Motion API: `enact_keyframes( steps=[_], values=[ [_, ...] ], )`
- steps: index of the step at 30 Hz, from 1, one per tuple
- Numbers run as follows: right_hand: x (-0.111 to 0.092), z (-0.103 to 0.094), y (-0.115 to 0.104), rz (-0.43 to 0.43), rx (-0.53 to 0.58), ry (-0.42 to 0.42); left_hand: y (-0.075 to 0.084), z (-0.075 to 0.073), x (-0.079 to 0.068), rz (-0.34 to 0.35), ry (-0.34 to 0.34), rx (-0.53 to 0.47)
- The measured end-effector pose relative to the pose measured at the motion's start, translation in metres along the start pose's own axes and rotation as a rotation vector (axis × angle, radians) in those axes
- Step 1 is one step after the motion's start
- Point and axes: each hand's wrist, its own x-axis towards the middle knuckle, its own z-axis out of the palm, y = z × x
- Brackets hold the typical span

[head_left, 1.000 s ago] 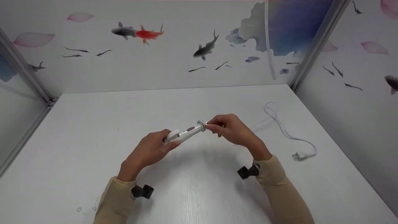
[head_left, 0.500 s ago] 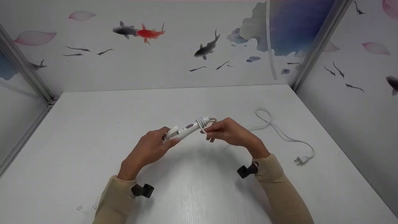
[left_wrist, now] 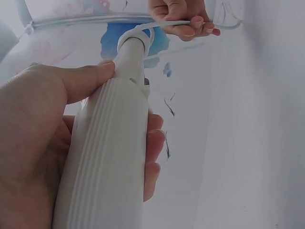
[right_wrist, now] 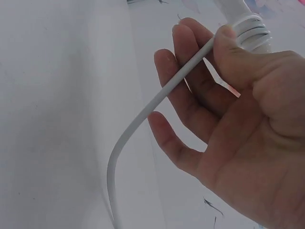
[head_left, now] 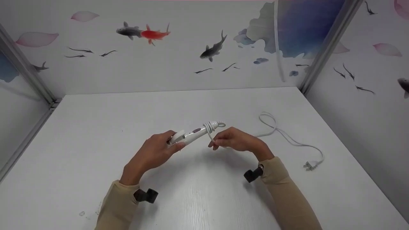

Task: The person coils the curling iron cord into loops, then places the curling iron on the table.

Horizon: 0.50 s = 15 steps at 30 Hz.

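Observation:
My left hand (head_left: pixel 156 150) grips a white corded hair iron (head_left: pixel 193 136), tilted up to the right. Near its mauve oval button, a few turns of white cord (head_left: pixel 209 127) are wound round the handle's end. The left wrist view shows the ribbed body (left_wrist: pixel 109 157) between thumb and fingers; its lower end is out of frame. Right of the handle, my right hand (head_left: pixel 235 139) pinches the cord. In the right wrist view the cord (right_wrist: pixel 138 119) runs between thumb and fingertips, then hangs down in a curve.
The rest of the cord lies looped (head_left: pixel 267 114) on the white table (head_left: pixel 105 127), right of my hands. It ends in a two-pin plug (head_left: pixel 309 165) near the table's right side. Printed panels (head_left: pixel 172 73) with fish stand behind and at both sides.
My right hand has come down from the handle's end to below it, drawing the cord along. The wound turns now show more fully. The loose loop has shifted left. My left hand barely moved.

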Motion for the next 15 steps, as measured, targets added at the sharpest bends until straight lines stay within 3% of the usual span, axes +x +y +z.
enact_keyframes(
  steps=[6, 15],
  values=[
    [-0.001, -0.0004, 0.0012, 0.013, -0.033, 0.008, -0.0012, -0.001, -0.0007, 0.03, 0.002, -0.034],
    [0.0018, 0.002, 0.0042, 0.191, -0.095, 0.088, -0.001, -0.0019, -0.0014, 0.036, -0.041, -0.052]
  ],
)
